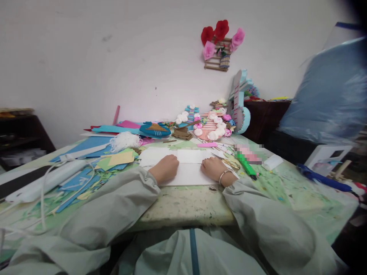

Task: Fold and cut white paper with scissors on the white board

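My left hand [165, 168] is curled into a fist and rests on the left part of the white paper [186, 175]. I see nothing sticking out of its fingers. On the right part of the same paper lies my right hand [213, 168], also closed, with a bracelet at the wrist. Just behind the right hand are gold-handled scissors [231, 164], their blades pointing left. A smaller white sheet [189, 156] lies behind and between the two fists.
To the left are yellow and green paper pieces [122, 157], white string [125, 142] and a white power strip [48, 182] with its cord. A green cutter [245, 165] and a white roll [273, 162] lie to the right. Flower-covered crafts [210, 126] stand at the back.
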### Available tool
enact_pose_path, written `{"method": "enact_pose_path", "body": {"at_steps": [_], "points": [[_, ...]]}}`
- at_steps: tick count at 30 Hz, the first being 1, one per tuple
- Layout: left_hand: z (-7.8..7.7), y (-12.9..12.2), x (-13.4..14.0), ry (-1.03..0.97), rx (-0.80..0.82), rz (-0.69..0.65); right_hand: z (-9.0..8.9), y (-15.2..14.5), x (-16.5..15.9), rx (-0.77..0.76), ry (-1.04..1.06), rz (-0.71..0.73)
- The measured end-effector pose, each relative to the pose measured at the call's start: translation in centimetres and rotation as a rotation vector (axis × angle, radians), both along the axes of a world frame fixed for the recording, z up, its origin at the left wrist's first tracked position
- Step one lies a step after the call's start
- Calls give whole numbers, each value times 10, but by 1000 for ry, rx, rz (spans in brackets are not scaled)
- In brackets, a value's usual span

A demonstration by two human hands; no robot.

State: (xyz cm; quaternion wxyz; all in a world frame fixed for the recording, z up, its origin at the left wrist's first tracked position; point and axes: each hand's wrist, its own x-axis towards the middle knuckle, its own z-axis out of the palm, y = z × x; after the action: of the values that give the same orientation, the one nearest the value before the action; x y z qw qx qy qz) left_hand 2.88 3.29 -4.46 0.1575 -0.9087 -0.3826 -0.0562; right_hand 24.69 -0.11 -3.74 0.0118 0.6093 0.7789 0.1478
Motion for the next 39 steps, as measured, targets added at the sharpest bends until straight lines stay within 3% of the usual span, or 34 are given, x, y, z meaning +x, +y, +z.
{"method": "enact_pose_path", "body": {"at_steps": [4, 7, 11, 24, 30, 34, 39], "points": [[1, 3, -2, -84, -15, 59, -3, 4, 0, 106, 0, 53], [0, 9, -9, -203, -19, 81, -7, 5, -4, 272, 34, 257], [0, 10, -10, -335, 8, 42, -15, 8, -11, 249, 52, 512], [-7, 17, -8, -348, -50, -158, -10, 13, 6, 116, 252, 318], [-11, 27, -5, -508, -111, -103, -14, 19, 14, 169, 424, 233], [-14, 34, -3, -631, -180, -16, -13, 16, 11, 260, 496, 376], [-12, 36, 1, -603, -214, 50, -15, 9, 1, 263, 414, 629]]}}
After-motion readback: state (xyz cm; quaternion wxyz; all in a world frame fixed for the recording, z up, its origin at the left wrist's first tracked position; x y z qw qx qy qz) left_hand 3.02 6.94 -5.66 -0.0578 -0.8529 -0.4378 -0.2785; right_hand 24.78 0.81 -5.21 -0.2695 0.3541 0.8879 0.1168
